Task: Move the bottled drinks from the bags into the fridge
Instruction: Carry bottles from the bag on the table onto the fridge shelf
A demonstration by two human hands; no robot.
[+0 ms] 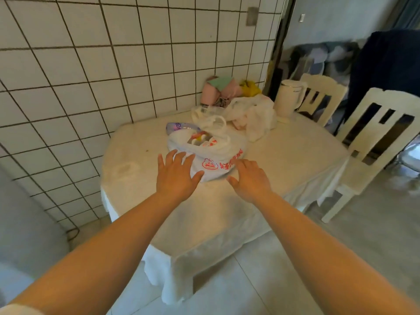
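A white plastic bag with red print [218, 155] lies on the table [284, 160]. Its mouth faces away from me, and bottle tops with white and red parts [200, 139] show inside. My left hand [176, 173] reaches out with straight fingers at the bag's near left side. My right hand [248, 178] is spread at the bag's near right side. Neither hand holds anything. A second white bag [254, 114] sits crumpled farther back. The fridge is not in view.
A white kettle [289, 98] stands at the table's far right. Pink and green items [218, 89] and a yellow bag [251, 88] lie against the tiled wall [91, 64]. A purple packet [179, 127] lies behind the printed bag. Two white chairs [372, 133] stand on the right.
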